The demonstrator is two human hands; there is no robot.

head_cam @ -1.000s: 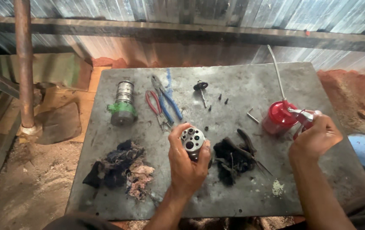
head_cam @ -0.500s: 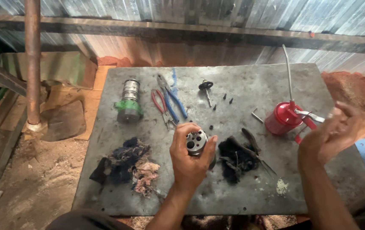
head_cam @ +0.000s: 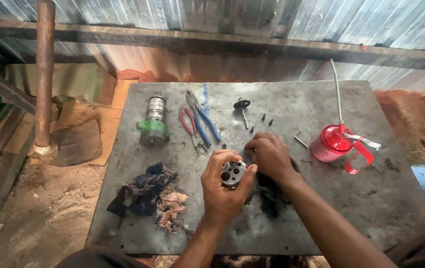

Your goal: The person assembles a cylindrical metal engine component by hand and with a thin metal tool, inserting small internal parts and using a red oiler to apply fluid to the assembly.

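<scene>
My left hand point(head_cam: 222, 191) grips a round metal cylinder part point(head_cam: 232, 173) with several holes in its face, held just above the grey metal table point(head_cam: 321, 213). Right beside it, my right hand point(head_cam: 268, 155) rests fingers-down on the table, touching or pinching something small that I cannot make out. A dark rag point(head_cam: 272, 198) lies under my right wrist. The red oil can point(head_cam: 332, 143) with its long thin spout stands alone on the right.
A green-based cylindrical part point(head_cam: 153, 127), red and blue pliers point(head_cam: 198, 124), a small valve-like piece point(head_cam: 242, 106), tiny screws point(head_cam: 267, 120), a hex key point(head_cam: 300, 139) lie on the table's far half. Rag scraps point(head_cam: 148, 196) sit at the left. A rusty post point(head_cam: 44, 74) stands far left.
My right hand let go of the oil can, swung left and came down on the table beside the metal part. My left hand kept holding the part.
</scene>
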